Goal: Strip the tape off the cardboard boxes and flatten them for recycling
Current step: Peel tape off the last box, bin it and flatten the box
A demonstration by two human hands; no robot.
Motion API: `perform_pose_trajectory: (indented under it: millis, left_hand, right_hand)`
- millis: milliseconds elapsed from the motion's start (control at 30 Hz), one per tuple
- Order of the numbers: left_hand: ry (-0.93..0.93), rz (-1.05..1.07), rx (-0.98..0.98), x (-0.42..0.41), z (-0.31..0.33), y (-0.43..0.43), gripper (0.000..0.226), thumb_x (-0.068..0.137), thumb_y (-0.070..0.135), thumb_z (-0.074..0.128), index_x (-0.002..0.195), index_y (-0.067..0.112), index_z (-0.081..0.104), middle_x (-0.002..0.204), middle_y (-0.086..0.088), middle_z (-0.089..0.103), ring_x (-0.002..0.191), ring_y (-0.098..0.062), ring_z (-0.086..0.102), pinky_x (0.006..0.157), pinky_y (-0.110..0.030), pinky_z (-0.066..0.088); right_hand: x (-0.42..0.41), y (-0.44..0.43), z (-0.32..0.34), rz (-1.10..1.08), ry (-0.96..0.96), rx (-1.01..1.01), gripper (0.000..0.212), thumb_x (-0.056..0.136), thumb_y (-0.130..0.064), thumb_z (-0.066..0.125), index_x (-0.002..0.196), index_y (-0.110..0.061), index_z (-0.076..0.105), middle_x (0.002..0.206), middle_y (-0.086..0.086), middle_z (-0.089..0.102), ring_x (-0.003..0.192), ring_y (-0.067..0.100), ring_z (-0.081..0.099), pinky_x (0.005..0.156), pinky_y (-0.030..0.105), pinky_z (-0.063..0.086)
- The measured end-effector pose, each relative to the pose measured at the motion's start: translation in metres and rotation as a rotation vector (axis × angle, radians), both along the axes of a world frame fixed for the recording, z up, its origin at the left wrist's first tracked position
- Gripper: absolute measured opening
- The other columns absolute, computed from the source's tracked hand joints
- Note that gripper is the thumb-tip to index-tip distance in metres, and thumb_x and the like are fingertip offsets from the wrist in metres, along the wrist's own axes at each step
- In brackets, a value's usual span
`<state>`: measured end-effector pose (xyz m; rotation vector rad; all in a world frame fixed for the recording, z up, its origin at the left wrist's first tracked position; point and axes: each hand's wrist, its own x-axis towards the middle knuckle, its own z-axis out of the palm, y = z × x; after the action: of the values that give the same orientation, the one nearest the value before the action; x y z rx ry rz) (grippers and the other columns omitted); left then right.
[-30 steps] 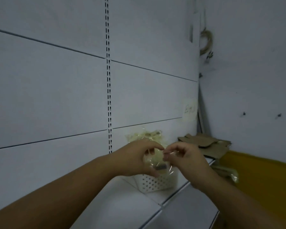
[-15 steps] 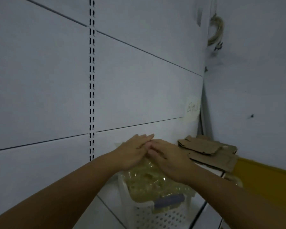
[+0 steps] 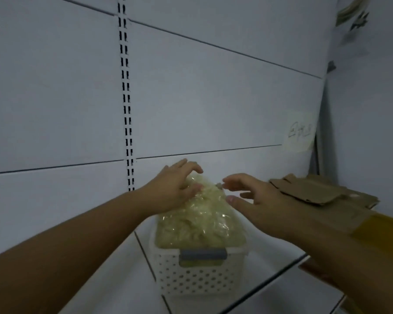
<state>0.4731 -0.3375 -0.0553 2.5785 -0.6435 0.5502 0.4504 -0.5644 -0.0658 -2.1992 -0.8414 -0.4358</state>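
Observation:
A heap of crumpled clear tape (image 3: 197,220) fills a white perforated basket (image 3: 191,277) on a white shelf. My left hand (image 3: 173,186) rests on the far left of the heap with its fingers spread and lightly bent. My right hand (image 3: 254,198) hovers just right of the heap, fingers loosely spread, holding nothing. Flattened cardboard pieces (image 3: 309,191) lie stacked on the shelf behind my right hand.
The white shelf (image 3: 281,295) runs along a white panelled wall (image 3: 191,98) with a slotted upright (image 3: 125,87). A paper label (image 3: 301,132) is stuck on the wall at right. A yellow surface (image 3: 383,232) shows at lower right.
The wad of tape that both hands held above the basket now lies on the heap. My hands then pressed together on the heap and have now parted, the right one lifting off.

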Motion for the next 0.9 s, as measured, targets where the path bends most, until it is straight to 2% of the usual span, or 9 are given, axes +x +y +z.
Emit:
perform_pose_trajectory:
  millis: [133,267,333,433,533,633,700,767,900]
  left_hand:
    - [-0.355,0.229,0.137,-0.016,0.015,-0.012,0.022,0.084,0.037,0.062,0.101,0.025,0.069,0.109,0.004,0.058,0.102,-0.014,0.051,0.081,-0.028,0.038]
    - [-0.057,0.276,0.022,-0.028,0.030,-0.025,0.021,0.091,0.024,0.054,0.100,0.016,0.071,0.097,0.001,0.070,0.080,-0.014,0.064,0.069,-0.026,0.049]
    - [0.066,0.291,-0.112,-0.035,0.036,-0.026,0.020,0.094,0.020,0.048,0.104,0.015,0.064,0.097,-0.004,0.066,0.073,-0.013,0.061,0.062,-0.028,0.051]
    - [0.030,0.407,-0.279,-0.045,0.041,-0.014,0.015,0.094,0.021,0.045,0.108,0.016,0.051,0.100,-0.009,0.062,0.080,-0.020,0.059,0.066,-0.031,0.049]
    - [-0.060,0.617,-0.125,-0.071,0.047,0.021,0.015,0.095,0.027,0.044,0.105,0.017,0.049,0.107,-0.009,0.060,0.084,-0.019,0.054,0.063,-0.026,0.042]
    - [0.015,0.805,0.069,-0.120,0.052,0.082,0.038,0.096,0.037,0.040,0.126,0.014,0.046,0.129,-0.010,0.053,0.109,-0.024,0.051,0.087,-0.034,0.043]
    - [0.122,0.935,0.193,-0.165,0.053,0.127,0.050,0.096,0.043,0.036,0.137,0.014,0.038,0.144,-0.009,0.040,0.132,-0.026,0.035,0.107,-0.042,0.032]
    - [0.199,1.067,0.282,-0.211,0.052,0.170,0.054,0.096,0.046,0.033,0.140,0.017,0.035,0.150,-0.006,0.034,0.140,-0.024,0.023,0.112,-0.048,0.022]
    - [0.175,1.241,0.240,-0.302,0.056,0.244,0.045,0.093,0.041,0.046,0.132,0.019,0.046,0.139,-0.005,0.048,0.127,-0.024,0.043,0.102,-0.035,0.034]
  right_hand:
    - [0.001,-0.003,-0.003,0.011,-0.125,-0.072,0.029,0.089,-0.031,0.057,0.115,-0.039,0.049,0.103,-0.034,0.048,0.090,-0.031,0.039,0.072,-0.004,0.032]
    - [0.005,0.008,0.021,0.002,-0.254,-0.113,0.042,0.092,-0.039,0.050,0.132,-0.027,0.045,0.135,-0.011,0.050,0.096,-0.005,0.049,0.085,0.017,0.030]
    - [0.009,0.022,0.039,0.017,-0.330,-0.215,0.048,0.093,-0.042,0.046,0.137,-0.025,0.040,0.145,-0.005,0.041,0.124,0.008,0.043,0.096,0.022,0.028]
    - [0.007,0.054,0.063,0.030,-0.392,-0.340,0.054,0.094,-0.045,0.042,0.142,-0.023,0.032,0.154,0.003,0.027,0.141,0.018,0.022,0.110,0.033,0.021]
    - [-0.010,0.093,0.066,0.116,-0.415,-0.427,0.057,0.095,-0.046,0.039,0.145,-0.021,0.026,0.157,0.007,0.016,0.143,0.021,0.013,0.113,0.038,0.016]
    - [-0.036,0.140,0.051,0.258,-0.422,-0.692,0.068,0.093,-0.055,0.034,0.148,-0.025,0.007,0.158,0.006,-0.007,0.145,0.022,-0.008,0.116,0.043,0.001]
    - [-0.058,0.172,0.040,0.360,-0.383,-0.799,0.072,0.091,-0.059,0.032,0.148,-0.029,-0.002,0.157,0.003,-0.017,0.143,0.021,-0.017,0.116,0.044,-0.005]
    - [-0.082,0.202,0.028,0.465,-0.336,-0.823,0.074,0.091,-0.061,0.034,0.147,-0.031,-0.005,0.157,0.002,-0.017,0.143,0.019,-0.018,0.117,0.042,-0.005]
    - [-0.125,0.269,0.005,0.606,-0.276,-0.811,0.073,0.091,-0.060,0.035,0.147,-0.034,-0.004,0.158,-0.001,-0.007,0.144,0.014,-0.008,0.116,0.036,0.001]
